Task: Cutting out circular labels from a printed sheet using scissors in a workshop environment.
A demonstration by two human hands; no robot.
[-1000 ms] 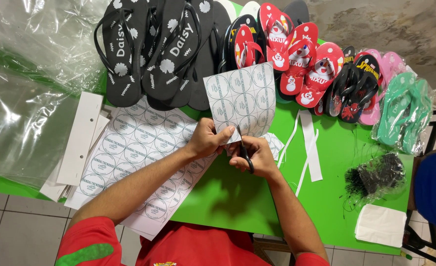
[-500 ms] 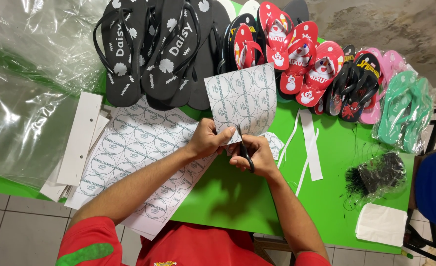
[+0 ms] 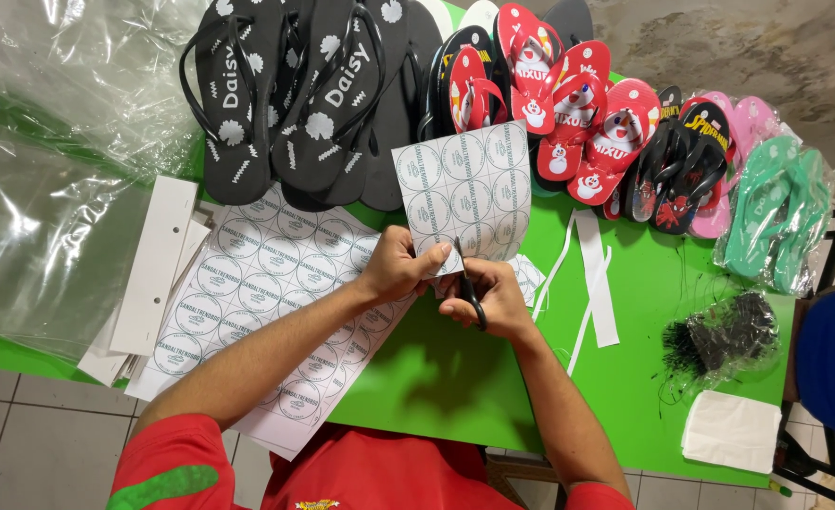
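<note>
Scissors cutting a white sheet of round printed labels [image 3: 464, 194] above a green table [image 3: 436, 378].

Left hand [image 3: 396, 266] pinches the sheet's near edge; right hand [image 3: 493, 300] grips black-handled scissors [image 3: 467, 283], blades at that edge. Black flip-flops [image 3: 295, 94] lie far left.

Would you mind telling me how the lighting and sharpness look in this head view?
Head view: even, bright light; the hands, left and right, cast a soft shadow on the green table; the clear plastic bags show white glare; everything looks sharp, without motion blur.
</note>
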